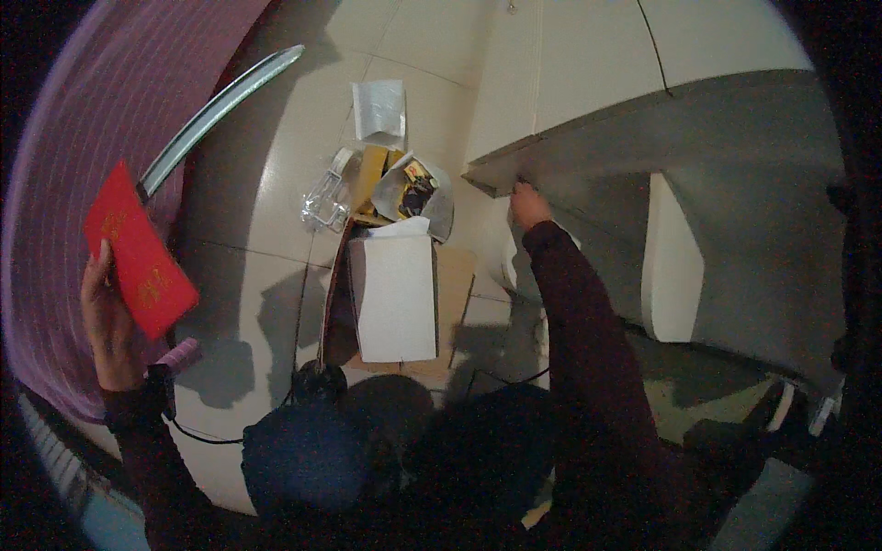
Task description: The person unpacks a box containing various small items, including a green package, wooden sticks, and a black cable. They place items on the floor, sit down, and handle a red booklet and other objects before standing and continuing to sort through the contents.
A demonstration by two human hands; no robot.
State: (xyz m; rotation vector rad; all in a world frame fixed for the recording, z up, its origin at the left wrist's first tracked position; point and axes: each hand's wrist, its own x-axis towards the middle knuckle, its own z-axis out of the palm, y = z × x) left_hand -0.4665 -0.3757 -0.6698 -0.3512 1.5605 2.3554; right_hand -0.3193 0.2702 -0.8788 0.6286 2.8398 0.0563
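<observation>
My left hand [108, 303] holds a flat red packet [148, 265] with gold writing, the thumb lying over its face. Behind the packet a long, curved silvery strip [224, 113] reaches up and away. My right arm stretches forward, and my right hand [530, 204] is at the lower corner of a pale furniture panel [506, 148], fingers bent. Its fingertips are in shadow, so what they grip cannot be made out. Between my arms an open cardboard box [455, 289] on the floor has a white flat piece [398, 299] lying over it.
Beyond the box lie an opened padded mailer [441, 200] with small items inside, a clear plastic container [324, 206], yellow packaging [372, 169] and a silvery pouch [380, 113]. Purple striped fabric [103, 117] borders the left. A white board [670, 268] stands at right.
</observation>
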